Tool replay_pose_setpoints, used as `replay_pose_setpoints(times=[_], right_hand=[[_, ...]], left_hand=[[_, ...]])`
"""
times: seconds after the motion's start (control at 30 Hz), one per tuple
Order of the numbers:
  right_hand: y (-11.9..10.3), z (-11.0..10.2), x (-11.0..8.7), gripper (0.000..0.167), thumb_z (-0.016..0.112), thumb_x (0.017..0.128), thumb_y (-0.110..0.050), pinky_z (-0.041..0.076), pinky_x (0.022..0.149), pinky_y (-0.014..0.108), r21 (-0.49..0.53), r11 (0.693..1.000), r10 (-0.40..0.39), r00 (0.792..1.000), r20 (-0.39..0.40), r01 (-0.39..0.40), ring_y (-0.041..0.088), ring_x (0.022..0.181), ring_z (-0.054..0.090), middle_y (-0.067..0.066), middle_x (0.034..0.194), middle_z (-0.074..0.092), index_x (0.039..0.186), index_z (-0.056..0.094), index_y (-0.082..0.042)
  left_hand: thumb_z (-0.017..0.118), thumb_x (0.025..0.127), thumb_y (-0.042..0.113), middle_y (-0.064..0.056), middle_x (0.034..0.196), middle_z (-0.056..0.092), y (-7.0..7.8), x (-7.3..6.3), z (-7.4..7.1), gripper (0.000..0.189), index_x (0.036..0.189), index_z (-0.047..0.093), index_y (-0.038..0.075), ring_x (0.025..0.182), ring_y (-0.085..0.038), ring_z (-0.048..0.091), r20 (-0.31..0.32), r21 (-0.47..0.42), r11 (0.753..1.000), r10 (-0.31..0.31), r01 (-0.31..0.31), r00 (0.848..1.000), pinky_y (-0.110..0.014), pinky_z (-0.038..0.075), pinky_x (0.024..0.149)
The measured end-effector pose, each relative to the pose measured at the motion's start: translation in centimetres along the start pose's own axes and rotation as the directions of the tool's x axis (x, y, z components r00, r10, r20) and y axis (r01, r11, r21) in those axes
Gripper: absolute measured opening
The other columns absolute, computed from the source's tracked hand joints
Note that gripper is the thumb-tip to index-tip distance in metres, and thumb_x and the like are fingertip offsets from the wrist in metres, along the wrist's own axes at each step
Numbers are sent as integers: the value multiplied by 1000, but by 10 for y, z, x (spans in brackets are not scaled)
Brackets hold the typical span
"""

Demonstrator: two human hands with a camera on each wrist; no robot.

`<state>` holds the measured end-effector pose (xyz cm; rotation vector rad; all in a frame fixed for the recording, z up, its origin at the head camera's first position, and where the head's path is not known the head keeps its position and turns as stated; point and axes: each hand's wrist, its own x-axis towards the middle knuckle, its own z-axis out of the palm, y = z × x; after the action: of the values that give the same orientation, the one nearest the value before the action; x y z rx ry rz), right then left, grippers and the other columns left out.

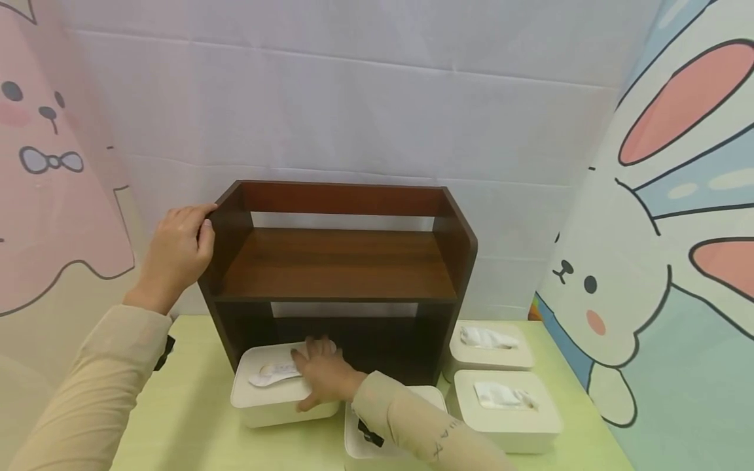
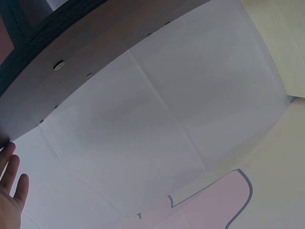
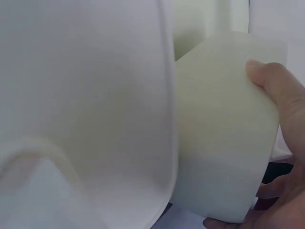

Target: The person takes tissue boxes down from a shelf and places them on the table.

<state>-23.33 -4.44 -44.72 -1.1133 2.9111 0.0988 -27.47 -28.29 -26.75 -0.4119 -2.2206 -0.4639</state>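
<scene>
A dark brown two-tier wooden shelf stands on the table. My left hand rests against the upper edge of its left side panel, fingers fairly straight; the left wrist view shows those fingertips at the panel's edge. At the left front of the lower compartment sits a white tissue box, slightly turned, a tissue lying on its lid. My right hand grips this box by its right end, fingers over the lid and thumb at the front wall. In the right wrist view the thumb presses the box's pale side.
Another white tissue box stands in front, partly hidden under my right forearm. Two more, a rear box and a nearer box, stand right of the shelf. Behind hangs a white cloth, with cartoon-printed sheets on both sides.
</scene>
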Motion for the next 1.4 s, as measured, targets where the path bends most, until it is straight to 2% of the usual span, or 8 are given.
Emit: replay_pose_setpoints(times=[0.33,0.6,1.07,1.27,1.4], right_hand=[[-17,10,-14,94,64,67,-66,47,87,50,-12,998,-60,996,64,61,42,129,34,14,146,28,143,28,-23],[-34,15,-25,95,63,66,-68,48,86,49,-31,995,-97,994,56,99,41,127,36,13,145,30,142,28,-24],[-52,23,-39,93,63,64,-70,49,83,47,-71,996,-58,998,40,60,38,125,41,11,143,35,140,31,-27],[-56,26,-43,95,58,64,-74,51,79,44,-76,995,-69,997,27,71,39,123,41,13,143,34,140,30,-26],[-58,27,-45,95,60,64,-72,52,79,43,-71,995,-63,998,22,64,38,124,41,13,143,34,140,30,-25]], left_hand=[[37,93,12,-27,112,58,-1,0,0,34,116,56,-5,103,-44,48,14,3,1000,-11,11,1000,-57,34,93],[37,92,12,-27,112,58,0,0,0,35,116,56,-5,103,-44,48,14,3,1000,-13,13,1000,-57,34,94],[38,92,12,-27,111,59,0,0,0,34,115,56,-4,101,-44,49,4,7,1000,-11,11,1000,-57,34,92],[38,92,12,-27,112,58,-1,0,0,34,115,56,-4,102,-44,48,8,7,1000,-16,16,1000,-57,34,92],[37,92,12,-27,111,58,-1,0,0,34,115,56,-4,102,-44,48,10,10,1000,-15,15,1000,-57,34,92]])
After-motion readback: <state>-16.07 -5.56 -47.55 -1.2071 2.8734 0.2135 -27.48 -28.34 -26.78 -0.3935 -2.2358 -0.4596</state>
